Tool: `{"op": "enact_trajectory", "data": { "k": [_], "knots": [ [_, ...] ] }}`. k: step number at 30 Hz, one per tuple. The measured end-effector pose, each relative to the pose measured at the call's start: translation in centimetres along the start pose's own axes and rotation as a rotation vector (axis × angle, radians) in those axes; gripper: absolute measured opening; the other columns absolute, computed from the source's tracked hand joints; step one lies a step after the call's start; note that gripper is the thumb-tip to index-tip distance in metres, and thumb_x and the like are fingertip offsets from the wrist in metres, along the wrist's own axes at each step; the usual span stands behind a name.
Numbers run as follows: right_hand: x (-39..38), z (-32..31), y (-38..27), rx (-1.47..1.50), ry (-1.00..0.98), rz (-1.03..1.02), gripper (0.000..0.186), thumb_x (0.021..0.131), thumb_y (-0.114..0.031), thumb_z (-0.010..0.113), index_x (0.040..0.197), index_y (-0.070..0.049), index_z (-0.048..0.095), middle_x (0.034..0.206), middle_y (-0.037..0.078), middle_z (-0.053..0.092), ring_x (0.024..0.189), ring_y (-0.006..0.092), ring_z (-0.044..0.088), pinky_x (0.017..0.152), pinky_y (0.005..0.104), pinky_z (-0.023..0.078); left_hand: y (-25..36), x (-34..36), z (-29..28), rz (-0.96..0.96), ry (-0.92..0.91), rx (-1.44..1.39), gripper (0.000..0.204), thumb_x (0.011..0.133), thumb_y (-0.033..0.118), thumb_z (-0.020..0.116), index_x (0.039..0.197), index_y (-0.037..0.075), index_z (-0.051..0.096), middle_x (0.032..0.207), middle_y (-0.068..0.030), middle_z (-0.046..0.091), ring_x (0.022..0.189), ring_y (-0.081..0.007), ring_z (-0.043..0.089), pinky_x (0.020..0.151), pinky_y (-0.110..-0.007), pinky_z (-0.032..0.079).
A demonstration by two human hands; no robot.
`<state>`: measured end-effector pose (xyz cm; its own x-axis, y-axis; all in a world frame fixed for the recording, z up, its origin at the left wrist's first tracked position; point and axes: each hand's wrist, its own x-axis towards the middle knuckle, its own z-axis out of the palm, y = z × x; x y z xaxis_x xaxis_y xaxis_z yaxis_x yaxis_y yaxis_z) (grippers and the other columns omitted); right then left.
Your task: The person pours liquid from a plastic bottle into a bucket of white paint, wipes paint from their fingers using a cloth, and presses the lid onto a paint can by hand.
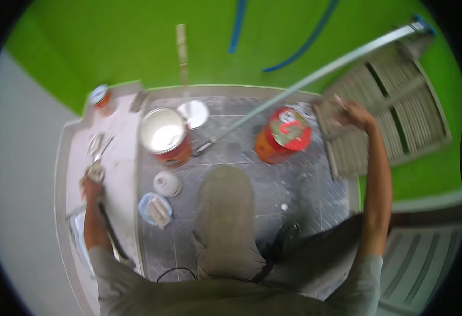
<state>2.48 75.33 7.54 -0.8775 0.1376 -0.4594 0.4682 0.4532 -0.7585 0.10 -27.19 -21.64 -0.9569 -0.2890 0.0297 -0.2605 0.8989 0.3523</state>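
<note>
On the pale ledge at the left, my left hand (pixel 91 188) is closed on a small whitish round roll (pixel 96 173) that looks like tape; blur hides its details. Just beyond it lie a pale roller-like piece (pixel 96 143) and a thin metal tool (pixel 104 147). My right hand (pixel 351 113) is raised at the right with its fingers apart, in front of a louvred panel (pixel 399 105) that leans against the green wall. I see nothing in this hand.
An open bucket of white paint (pixel 163 130) and a closed red can (pixel 283 134) stand on the grey tiles. A long pole (pixel 315 76) slants up rightward. Near the ledge are a white tub (pixel 167 183), a blue tray (pixel 149 208) and a white lid (pixel 194 113). A small can (pixel 101 99) sits on the ledge.
</note>
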Motion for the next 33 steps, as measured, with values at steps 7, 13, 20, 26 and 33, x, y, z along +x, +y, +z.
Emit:
{"op": "enact_trajectory", "data": {
  "k": [7,13,20,26,33],
  "knots": [
    [-3.4,0.7,-5.1,0.311,0.124,-0.156,0.071,0.107,-0.058,0.038,0.147,-0.001,0.048,0.123,0.026,0.067,0.110,0.0335,0.070,0.096,0.0441,0.058,-1.1,1.8,-2.1,-0.219,0.293,-0.040,0.054,0.090,0.017,0.064,0.140,0.012,0.047,0.116,-0.0250,0.069,0.108,-0.0465,0.065,0.088,-0.053,0.051],
    [-3.9,-0.8,-4.5,0.323,0.200,-0.166,0.062,0.107,-0.051,0.046,0.143,-0.001,0.054,0.118,0.022,0.070,0.104,0.0276,0.071,0.091,0.0385,0.060,6.6,-4.1,-12.6,-0.274,0.732,-0.278,0.059,0.093,0.017,0.062,0.147,0.006,0.043,0.132,-0.0233,0.064,0.117,-0.0398,0.064,0.097,-0.048,0.051],
    [-5.7,0.0,-5.0,0.241,0.413,-0.298,0.053,0.107,-0.044,0.053,0.136,0.000,0.061,0.117,0.020,0.072,0.101,0.0247,0.073,0.088,0.0351,0.060,34.0,-14.4,-17.1,0.310,0.407,-1.330,0.044,0.102,0.012,0.057,0.142,-0.005,0.048,0.145,-0.0147,0.052,0.129,-0.0216,0.053,0.111,-0.038,0.042],
    [-7.0,3.9,-4.8,0.659,0.324,-0.631,0.055,0.106,-0.043,0.054,0.134,0.004,0.059,0.117,0.023,0.071,0.099,0.0275,0.073,0.087,0.0356,0.060,61.1,-21.1,-11.0,0.414,-0.447,-1.659,0.058,0.096,0.022,0.069,0.146,0.003,0.044,0.141,-0.0119,0.054,0.131,-0.0229,0.054,0.114,-0.039,0.040],
    [-5.8,9.8,-4.9,1.012,0.310,-0.619,0.061,0.110,-0.050,0.040,0.137,0.002,0.056,0.132,0.015,0.064,0.121,0.0239,0.062,0.109,0.0368,0.046,83.3,-27.6,-0.3,0.460,-0.636,-1.678,0.064,0.101,0.023,0.066,0.152,0.006,0.032,0.144,-0.0116,0.053,0.129,-0.0212,0.056,0.108,-0.037,0.046]
  ]
}}
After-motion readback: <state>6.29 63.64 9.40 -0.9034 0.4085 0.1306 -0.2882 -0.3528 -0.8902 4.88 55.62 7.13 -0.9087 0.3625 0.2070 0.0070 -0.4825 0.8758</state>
